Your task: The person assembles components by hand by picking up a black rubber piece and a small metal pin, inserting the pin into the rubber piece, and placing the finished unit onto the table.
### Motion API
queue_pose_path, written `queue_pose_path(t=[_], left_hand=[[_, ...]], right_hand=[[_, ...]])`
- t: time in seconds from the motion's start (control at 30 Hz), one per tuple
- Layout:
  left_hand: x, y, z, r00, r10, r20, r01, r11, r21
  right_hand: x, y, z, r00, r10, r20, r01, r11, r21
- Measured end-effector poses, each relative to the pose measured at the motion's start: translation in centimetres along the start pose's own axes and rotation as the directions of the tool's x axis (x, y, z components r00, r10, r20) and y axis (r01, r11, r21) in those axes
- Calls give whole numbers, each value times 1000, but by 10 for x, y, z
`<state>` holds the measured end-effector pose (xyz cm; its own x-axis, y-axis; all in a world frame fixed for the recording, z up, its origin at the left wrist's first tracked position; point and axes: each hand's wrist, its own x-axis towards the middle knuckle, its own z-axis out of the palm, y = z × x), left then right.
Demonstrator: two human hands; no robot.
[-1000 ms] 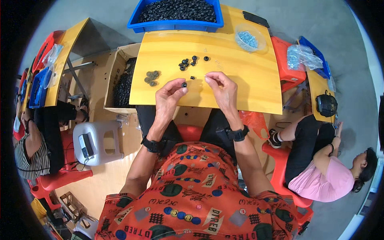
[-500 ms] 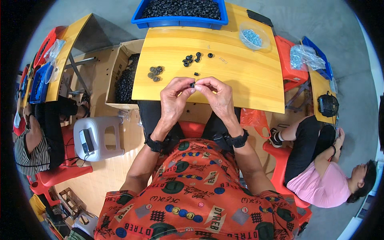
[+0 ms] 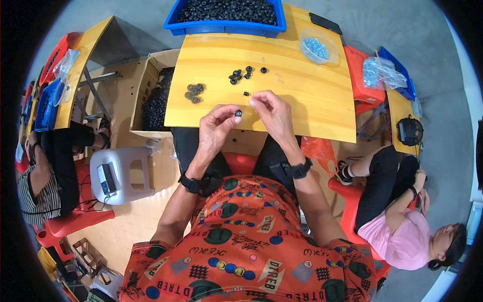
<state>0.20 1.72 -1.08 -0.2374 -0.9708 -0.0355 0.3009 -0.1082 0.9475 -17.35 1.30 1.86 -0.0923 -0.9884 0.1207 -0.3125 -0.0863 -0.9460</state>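
Note:
My left hand (image 3: pixel 215 126) pinches a small black ring-shaped part (image 3: pixel 238 113) between thumb and fingertips over the near edge of the yellow wooden table (image 3: pixel 312 100). My right hand (image 3: pixel 271 113) is close beside it, its fingertips pinched together on something too small to make out. Farther out on the table lie a loose cluster of black parts (image 3: pixel 240 74), a small pile of finished black rings (image 3: pixel 193 91) to the left, and one single black piece (image 3: pixel 246 93).
A blue bin (image 3: pixel 226 15) full of black parts stands at the table's far edge. A clear bag of small blue-grey pieces (image 3: pixel 317 48) lies far right. A cardboard box (image 3: pixel 151 95) of black parts sits left. People sit on red stools on both sides.
My hands, which were pressed together half a second ago, have drawn slightly apart. The black ring now shows in my left fingertips.

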Motion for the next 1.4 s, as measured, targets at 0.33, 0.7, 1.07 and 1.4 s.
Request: queue_pose_path(t=[0.33, 0.7, 1.07, 1.4], left_hand=[[3, 0, -9, 996, 34, -78, -34, 999, 9], [3, 16, 8, 998, -35, -58, 35, 999, -5], [-3, 27, 21, 997, 70, -33, -68, 996, 63], [-5, 27, 23, 995, 100, -17, -98, 989, 113]], right_hand=[[23, 10, 14, 924, -374, 78, 347, 735, -583], [-11, -12, -15, 997, 2, 78, -9, 996, 93], [-28, -29, -23, 975, 104, 194, -188, 852, 489], [-26, -26, -17, 976, 122, 181, -201, 827, 525]])
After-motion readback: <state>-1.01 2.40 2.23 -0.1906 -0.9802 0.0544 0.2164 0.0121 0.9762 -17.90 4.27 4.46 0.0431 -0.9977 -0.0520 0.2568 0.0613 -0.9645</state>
